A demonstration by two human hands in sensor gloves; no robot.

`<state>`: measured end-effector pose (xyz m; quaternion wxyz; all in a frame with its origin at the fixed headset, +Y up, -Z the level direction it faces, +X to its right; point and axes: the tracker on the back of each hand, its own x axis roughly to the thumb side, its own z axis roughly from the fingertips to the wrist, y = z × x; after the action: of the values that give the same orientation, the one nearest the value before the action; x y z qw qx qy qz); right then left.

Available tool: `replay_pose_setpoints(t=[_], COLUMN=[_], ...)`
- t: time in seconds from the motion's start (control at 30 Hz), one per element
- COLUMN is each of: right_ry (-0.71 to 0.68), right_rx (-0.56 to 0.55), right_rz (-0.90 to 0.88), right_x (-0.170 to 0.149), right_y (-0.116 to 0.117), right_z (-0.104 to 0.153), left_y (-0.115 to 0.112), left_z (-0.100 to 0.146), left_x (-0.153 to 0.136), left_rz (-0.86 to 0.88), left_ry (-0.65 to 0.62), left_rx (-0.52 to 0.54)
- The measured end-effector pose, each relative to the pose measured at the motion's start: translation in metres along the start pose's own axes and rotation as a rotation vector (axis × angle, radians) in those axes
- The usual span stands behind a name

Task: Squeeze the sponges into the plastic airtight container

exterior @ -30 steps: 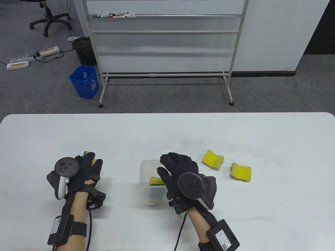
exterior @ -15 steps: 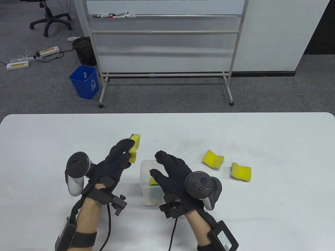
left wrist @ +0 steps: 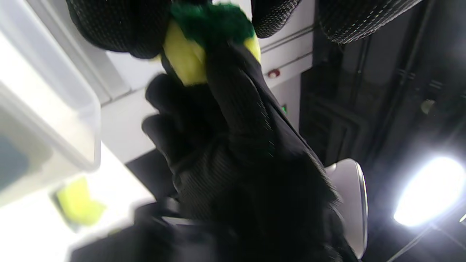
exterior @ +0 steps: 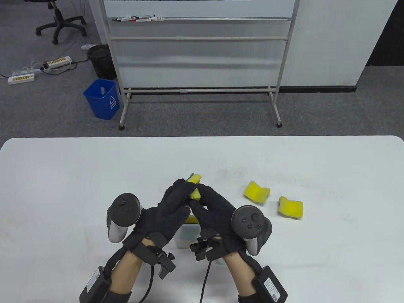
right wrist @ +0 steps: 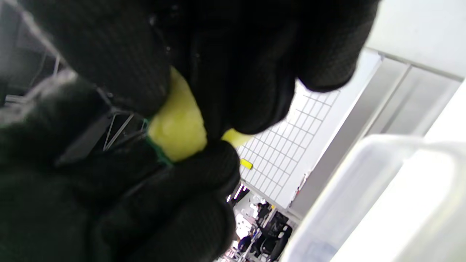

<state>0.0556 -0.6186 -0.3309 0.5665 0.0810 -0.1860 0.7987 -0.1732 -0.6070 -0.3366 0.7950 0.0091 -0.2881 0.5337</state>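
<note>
Between the two gloved hands, above the table's near middle, a yellow sponge with a green scrub face (exterior: 194, 186) is pinched from both sides. The left hand (exterior: 170, 208) curls its fingers round the sponge from the left, and the right hand (exterior: 214, 210) closes finger and thumb on it from the right, as both wrist views show; neither hand is free. The sponge looks bunched up, its long axis running roughly near-to-far and poking out past the fingertips on the far side.

What the coming move turns on: the plastic container (exterior: 187, 232) sits directly below and slightly nearer than the held sponge, mostly hidden under the palms, with one sponge already inside (exterior: 191, 219). So the sponge likely has to come down and a little toward the person to enter the opening. Both hands are equally near it.

Two more loose sponges lie on the table (exterior: 63, 176) to the right, one close (exterior: 257, 191), one farther right (exterior: 291, 207), nearer the right hand.
</note>
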Motion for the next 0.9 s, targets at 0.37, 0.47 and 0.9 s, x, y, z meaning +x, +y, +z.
replay_pose_setpoints(t=[0.37, 0.47, 0.9], right_ry=[-0.026, -0.033, -0.128], right_rx=[0.123, 0.148, 0.199], right_rz=[-0.122, -0.152, 0.028], right_x=[0.002, 0.003, 0.009], right_y=[0.001, 0.007, -0.008], right_z=[-0.005, -0.002, -0.007], left_y=[0.012, 0.01, 0.024], left_z=[0.002, 0.001, 0.001], left_x=[-0.014, -0.015, -0.019], left_rz=[-0.071, -0.081, -0.307], left_ry=[0.086, 0.09, 0.073], left_rx=[0.186, 0.16, 0.204])
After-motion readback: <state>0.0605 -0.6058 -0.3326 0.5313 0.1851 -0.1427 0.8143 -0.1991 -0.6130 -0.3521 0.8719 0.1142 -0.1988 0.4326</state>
